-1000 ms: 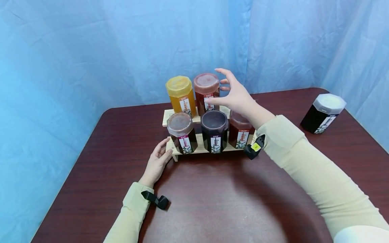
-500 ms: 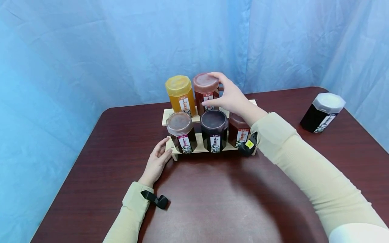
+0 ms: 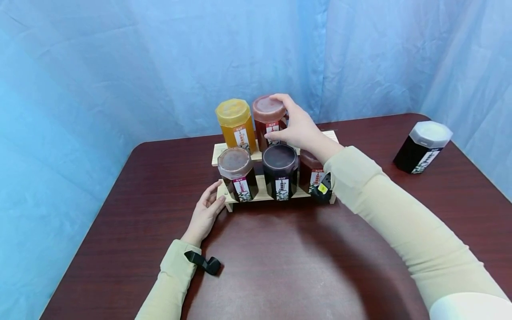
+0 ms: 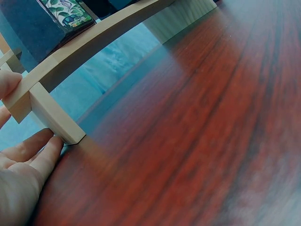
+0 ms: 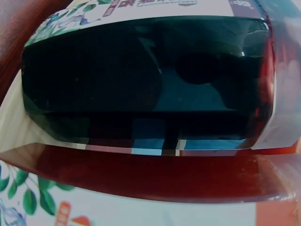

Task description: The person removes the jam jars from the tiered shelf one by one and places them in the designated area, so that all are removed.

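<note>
A two-tier wooden rack [image 3: 262, 194] bears several hexagonal jars with white labels. On its rear tier stand a yellow jar [image 3: 234, 122] and a reddish-brown jar [image 3: 261, 129]. My right hand [image 3: 298, 126] grips the reddish-brown one from the right, thumb in front and forefinger at the lid. The front tier carries a brown jar [image 3: 237, 171], a black jar [image 3: 280, 166] and a dark red jar [image 3: 309, 175], partly behind my right wrist. At the rack's left end, my left hand [image 3: 204, 218] holds the corner; its fingertips [image 4: 49, 153] touch the wooden leg [image 4: 56, 115].
Apart from the rack, a black jar with a whitish lid [image 3: 421, 149] sits at the table's right side. A blue curtain [image 3: 180, 66] hangs behind the dark red wooden table [image 3: 264, 275]. The right wrist view is filled by the black jar [image 5: 141, 80] close up.
My right hand has moved left from beside the reddish-brown jar and closed its fingers and thumb round it. The left hand stays at the rack's corner.
</note>
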A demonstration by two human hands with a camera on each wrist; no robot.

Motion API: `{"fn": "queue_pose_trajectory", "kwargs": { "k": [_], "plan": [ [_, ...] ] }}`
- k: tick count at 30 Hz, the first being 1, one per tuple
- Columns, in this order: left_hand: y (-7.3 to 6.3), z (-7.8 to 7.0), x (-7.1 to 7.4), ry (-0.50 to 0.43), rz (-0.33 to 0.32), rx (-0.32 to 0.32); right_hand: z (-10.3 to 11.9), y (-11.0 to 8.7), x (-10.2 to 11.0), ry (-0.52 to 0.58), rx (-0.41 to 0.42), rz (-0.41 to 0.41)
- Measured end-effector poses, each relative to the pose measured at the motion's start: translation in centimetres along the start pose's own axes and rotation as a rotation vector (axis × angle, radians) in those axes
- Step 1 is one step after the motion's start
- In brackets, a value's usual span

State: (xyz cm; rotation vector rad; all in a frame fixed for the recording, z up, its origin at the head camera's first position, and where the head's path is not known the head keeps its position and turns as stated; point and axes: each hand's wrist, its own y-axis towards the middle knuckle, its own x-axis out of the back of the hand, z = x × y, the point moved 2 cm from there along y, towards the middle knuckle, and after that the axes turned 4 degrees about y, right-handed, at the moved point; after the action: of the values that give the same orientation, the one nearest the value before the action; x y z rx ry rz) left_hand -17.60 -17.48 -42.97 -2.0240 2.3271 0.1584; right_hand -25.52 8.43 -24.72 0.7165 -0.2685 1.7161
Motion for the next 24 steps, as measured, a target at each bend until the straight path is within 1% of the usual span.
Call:
{"fn": "queue_pose_trajectory", "kwargs": {
  "k": [9,16,24],
  "plan": [
    [0.09,0.12,0.15,-0.002,0.000,0.004,0.07,0.05,-0.25,-0.008,0.022,-0.027],
    [0.13,0.23,0.11,-0.017,-0.005,0.013,0.03,0.17,-0.44,-0.003,0.019,-0.039],
    [0.20,0.26,0.19,-0.016,-0.006,0.013,0.21,0.19,-0.54,-0.024,0.006,-0.059]
  ]
}}
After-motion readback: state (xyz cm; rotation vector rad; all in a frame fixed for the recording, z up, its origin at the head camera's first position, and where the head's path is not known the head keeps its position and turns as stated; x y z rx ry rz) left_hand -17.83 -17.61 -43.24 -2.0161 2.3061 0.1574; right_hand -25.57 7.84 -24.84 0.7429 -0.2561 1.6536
